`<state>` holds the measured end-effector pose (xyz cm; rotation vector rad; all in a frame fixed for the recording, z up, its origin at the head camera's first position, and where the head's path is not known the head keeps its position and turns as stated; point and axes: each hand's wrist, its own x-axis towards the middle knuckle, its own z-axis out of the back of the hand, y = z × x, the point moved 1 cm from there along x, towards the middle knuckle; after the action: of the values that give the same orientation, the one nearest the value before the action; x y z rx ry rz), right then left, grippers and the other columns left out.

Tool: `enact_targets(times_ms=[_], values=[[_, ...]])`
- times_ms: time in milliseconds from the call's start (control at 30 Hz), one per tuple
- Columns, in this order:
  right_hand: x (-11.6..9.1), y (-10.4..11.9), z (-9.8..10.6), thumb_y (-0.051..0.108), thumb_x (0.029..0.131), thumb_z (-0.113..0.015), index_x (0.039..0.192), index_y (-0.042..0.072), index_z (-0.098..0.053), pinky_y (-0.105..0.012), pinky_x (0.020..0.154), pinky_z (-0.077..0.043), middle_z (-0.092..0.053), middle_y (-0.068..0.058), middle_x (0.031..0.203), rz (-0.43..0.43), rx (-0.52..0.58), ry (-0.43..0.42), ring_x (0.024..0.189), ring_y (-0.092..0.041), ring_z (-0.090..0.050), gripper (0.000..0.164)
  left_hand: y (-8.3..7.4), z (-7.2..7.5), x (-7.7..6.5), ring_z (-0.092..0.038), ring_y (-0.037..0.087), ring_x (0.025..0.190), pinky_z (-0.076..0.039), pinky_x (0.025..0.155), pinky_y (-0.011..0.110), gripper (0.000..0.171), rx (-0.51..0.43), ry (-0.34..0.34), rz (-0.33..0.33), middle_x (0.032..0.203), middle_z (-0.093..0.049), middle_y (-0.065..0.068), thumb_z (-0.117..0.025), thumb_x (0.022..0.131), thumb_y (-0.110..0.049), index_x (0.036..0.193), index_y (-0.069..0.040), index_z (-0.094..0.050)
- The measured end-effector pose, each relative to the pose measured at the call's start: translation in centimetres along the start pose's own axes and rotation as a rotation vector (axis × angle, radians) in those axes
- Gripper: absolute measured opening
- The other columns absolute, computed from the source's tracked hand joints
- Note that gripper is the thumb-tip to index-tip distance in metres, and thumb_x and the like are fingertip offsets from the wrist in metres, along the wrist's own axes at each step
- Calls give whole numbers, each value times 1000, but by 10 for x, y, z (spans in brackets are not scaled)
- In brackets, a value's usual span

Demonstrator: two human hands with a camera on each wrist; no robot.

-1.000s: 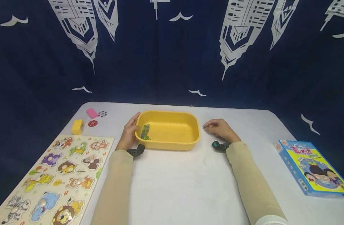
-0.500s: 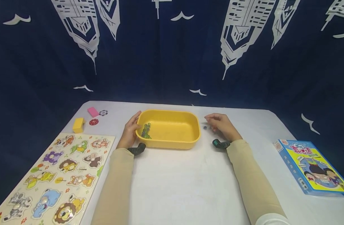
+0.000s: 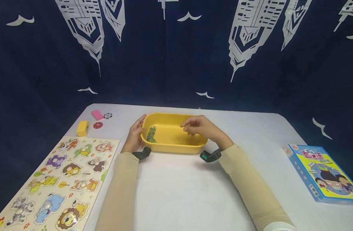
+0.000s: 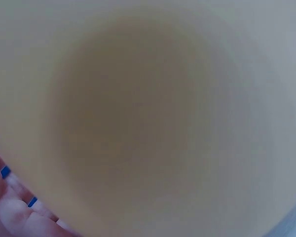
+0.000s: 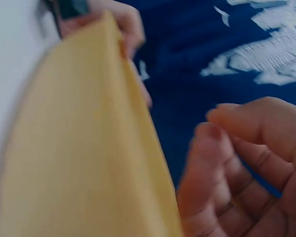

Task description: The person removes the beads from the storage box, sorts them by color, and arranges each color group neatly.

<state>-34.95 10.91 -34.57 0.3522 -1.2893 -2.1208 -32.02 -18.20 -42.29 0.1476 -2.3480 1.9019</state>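
Observation:
My left hand grips the left end of a yellow plastic basin, thumb over the rim. Several small greenish marbles lie inside against that end. Over the basin's right part hovers my right hand, fingers bent. Its thumb and forefinger tips come close together in the right wrist view; no marble shows between them, and whether one is hidden there I cannot tell. A yellow wall fills most of the left wrist view, blurred, with some fingers at the lower left corner.
Left on the white table lies an animal knob puzzle board. Behind it are a yellow block, a pink piece, a red chip and a black-and-white chip. A boxed game sits at right.
My right hand has moved left from the table beside the basin to above it. The lone marble seen on the table half a second ago is out of sight. My left hand keeps its grip.

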Motion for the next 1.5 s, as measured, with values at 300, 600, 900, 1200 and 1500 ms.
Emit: enact_targets(times_ms=[300, 600, 900, 1200, 1500], values=[[31, 5, -48, 4, 91, -67, 106, 3, -75, -29, 84, -55, -74, -3, 100, 56, -154, 303, 90, -15, -64, 17, -1, 0, 0, -30, 26, 147, -19, 122, 37, 75, 2, -13, -3, 160, -32, 13, -41, 83, 1, 157, -8, -29], [47, 3, -69, 0, 86, -67, 106, 6, -78, -24, 79, -52, -75, -1, 98, -88, -224, 356, 85, -12, -61, 24, 0, 0, 0, -30, 27, 148, -18, 122, 39, 75, 8, -17, 0, 160, -31, 13, -41, 83, 1, 157, -8, -29], [53, 4, -75, -8, 83, -59, 101, 6, -77, -23, 74, -50, -74, -1, 90, -131, -283, 359, 80, -13, -58, 29, 1, 2, 1, -30, 26, 147, -18, 122, 38, 75, 4, -22, 8, 160, -32, 12, -41, 83, 0, 157, -9, -30], [37, 10, -48, 1, 89, -67, 106, 2, -72, -27, 68, -56, -70, -4, 91, -84, -157, 249, 76, -18, -62, 17, -1, -2, 1, -30, 27, 147, -20, 122, 39, 74, 36, -7, 6, 161, -31, 12, -40, 84, -2, 157, -10, -28], [6, 7, -5, 9, 88, -74, 115, -8, -67, -38, 95, -54, -70, -20, 113, -52, 133, 94, 103, -39, -68, 33, -1, 0, 0, -31, 27, 147, -21, 122, 39, 75, 29, 3, 13, 160, -32, 13, -41, 84, -3, 157, -9, -27]])
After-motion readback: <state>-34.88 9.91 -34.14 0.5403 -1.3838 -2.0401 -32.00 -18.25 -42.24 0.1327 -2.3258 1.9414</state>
